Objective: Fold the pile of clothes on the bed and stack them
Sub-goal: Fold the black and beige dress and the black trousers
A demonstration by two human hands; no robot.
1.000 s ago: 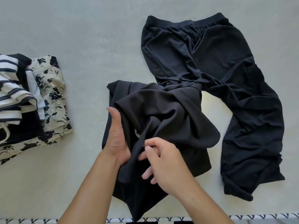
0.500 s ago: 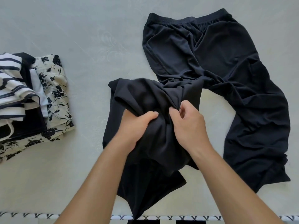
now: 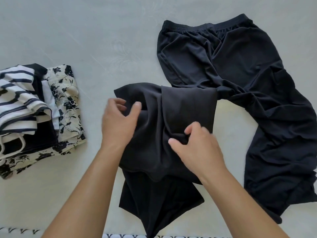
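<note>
Two bare hands work at a crumpled black soft-fabric garment [image 3: 171, 127] lying on the pale grey bedsheet [image 3: 103, 40] in front of the person. Its lower end runs off the near edge of the bed and is cut off from sight. What sort of garment it is I cannot make out.

Left hand [image 3: 118, 124] rests on the cloth's left side, thumb and curled fingers pinching a fold. Right hand [image 3: 195, 146] is blurred; its fingertips grip a bunched ridge near the middle.

Black loose trousers with an elastic waistband [image 3: 240, 83] lie spread to the right, touching the garment's upper corner. Well to the left sits a stack of folded clothes, striped and floral-printed [image 3: 37, 117], partly cut off by the frame.
</note>
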